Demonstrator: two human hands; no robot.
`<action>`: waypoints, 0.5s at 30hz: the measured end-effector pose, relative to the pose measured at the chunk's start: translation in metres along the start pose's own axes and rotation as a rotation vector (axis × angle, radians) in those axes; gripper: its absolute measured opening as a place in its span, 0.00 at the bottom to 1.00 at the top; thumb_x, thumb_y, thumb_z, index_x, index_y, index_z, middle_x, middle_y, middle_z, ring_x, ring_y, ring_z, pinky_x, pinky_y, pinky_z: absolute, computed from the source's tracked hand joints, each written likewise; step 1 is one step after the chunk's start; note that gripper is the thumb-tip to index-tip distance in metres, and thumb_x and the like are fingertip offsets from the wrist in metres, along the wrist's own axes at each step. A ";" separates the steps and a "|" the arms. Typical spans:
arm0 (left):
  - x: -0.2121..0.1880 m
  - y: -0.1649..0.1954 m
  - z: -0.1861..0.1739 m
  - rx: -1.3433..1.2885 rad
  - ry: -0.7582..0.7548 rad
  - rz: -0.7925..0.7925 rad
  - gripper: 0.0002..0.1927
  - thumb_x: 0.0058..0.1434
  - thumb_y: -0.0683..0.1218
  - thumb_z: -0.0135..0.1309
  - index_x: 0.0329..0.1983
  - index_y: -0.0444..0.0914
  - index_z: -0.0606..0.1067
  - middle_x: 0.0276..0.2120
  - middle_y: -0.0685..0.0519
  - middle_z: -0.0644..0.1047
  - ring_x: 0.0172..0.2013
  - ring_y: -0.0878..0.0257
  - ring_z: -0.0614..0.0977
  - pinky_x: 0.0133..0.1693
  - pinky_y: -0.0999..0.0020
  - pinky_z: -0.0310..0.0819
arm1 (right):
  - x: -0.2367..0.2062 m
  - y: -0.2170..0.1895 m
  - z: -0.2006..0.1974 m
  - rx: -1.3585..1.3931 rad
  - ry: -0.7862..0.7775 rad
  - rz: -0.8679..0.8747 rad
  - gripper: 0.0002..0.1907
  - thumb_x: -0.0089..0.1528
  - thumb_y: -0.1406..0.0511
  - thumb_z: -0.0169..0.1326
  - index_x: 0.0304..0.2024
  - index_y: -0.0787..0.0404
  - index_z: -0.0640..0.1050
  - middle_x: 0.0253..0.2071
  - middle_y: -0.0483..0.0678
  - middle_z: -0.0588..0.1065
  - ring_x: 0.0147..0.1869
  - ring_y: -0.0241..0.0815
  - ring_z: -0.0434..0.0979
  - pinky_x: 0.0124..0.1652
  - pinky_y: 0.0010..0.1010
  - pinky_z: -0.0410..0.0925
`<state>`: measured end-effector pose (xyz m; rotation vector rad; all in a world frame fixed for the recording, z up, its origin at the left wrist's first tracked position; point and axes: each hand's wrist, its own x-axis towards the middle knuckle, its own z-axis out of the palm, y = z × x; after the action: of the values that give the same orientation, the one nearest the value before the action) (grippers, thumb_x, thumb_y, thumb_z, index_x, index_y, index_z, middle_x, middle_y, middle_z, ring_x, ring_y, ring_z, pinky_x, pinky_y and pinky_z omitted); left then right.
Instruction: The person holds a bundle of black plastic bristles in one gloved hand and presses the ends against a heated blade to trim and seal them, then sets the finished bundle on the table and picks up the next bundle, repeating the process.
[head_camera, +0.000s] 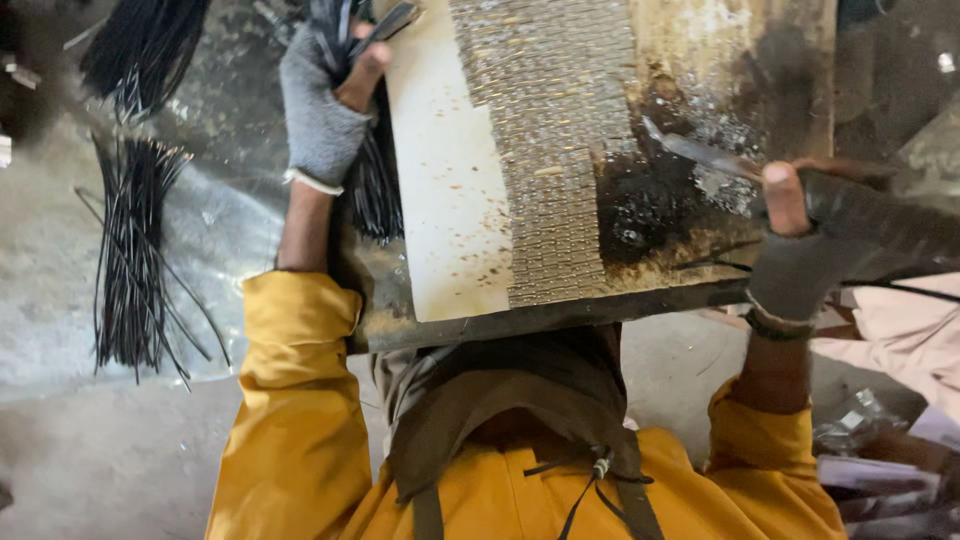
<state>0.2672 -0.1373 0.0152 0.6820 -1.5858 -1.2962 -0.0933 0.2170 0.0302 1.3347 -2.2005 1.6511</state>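
Item: left hand (325, 100), grey fingerless glove, at 11 o'clock, fingers clenched around a bundle of black wires (372, 185) hanging beside the board's left edge. Right hand (800, 255), gloved, at 3 o'clock, fingers grasping a dark-handled knife (705, 157), blade pointing to 10 o'clock over the worn wooden board (450, 200). Metal mesh strip (545, 150) lies centre-board. Loose black wires (135, 260) on the floor at 9 o'clock.

A grey, dusty concrete floor (110, 440) lies in soft daylight, with loose black wires (130, 270) scattered across it at left and crumpled scrap (870, 460) piled at the right edge.
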 end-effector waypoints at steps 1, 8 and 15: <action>0.000 0.000 0.002 -0.012 -0.022 0.020 0.09 0.73 0.41 0.64 0.48 0.36 0.74 0.36 0.60 0.75 0.36 0.72 0.74 0.41 0.74 0.69 | 0.002 0.006 0.001 0.020 0.005 0.006 0.13 0.73 0.70 0.67 0.53 0.66 0.75 0.46 0.49 0.76 0.44 0.39 0.74 0.46 0.29 0.70; -0.002 0.000 0.002 0.419 -0.061 0.255 0.11 0.60 0.34 0.64 0.40 0.34 0.73 0.32 0.55 0.75 0.33 0.67 0.75 0.37 0.74 0.70 | 0.012 0.023 0.019 0.123 -0.028 0.005 0.14 0.72 0.71 0.67 0.56 0.66 0.75 0.44 0.51 0.77 0.38 0.39 0.75 0.38 0.28 0.72; -0.002 -0.004 0.001 0.081 -0.252 0.070 0.11 0.63 0.36 0.67 0.41 0.32 0.74 0.35 0.56 0.78 0.35 0.70 0.80 0.37 0.76 0.75 | 0.032 0.006 0.086 0.333 -0.114 -0.125 0.17 0.70 0.70 0.67 0.58 0.64 0.75 0.41 0.51 0.77 0.33 0.38 0.76 0.32 0.27 0.73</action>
<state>0.2670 -0.1363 0.0108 0.5222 -1.8582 -1.3111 -0.0821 0.1287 0.0072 1.6443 -1.9079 2.0019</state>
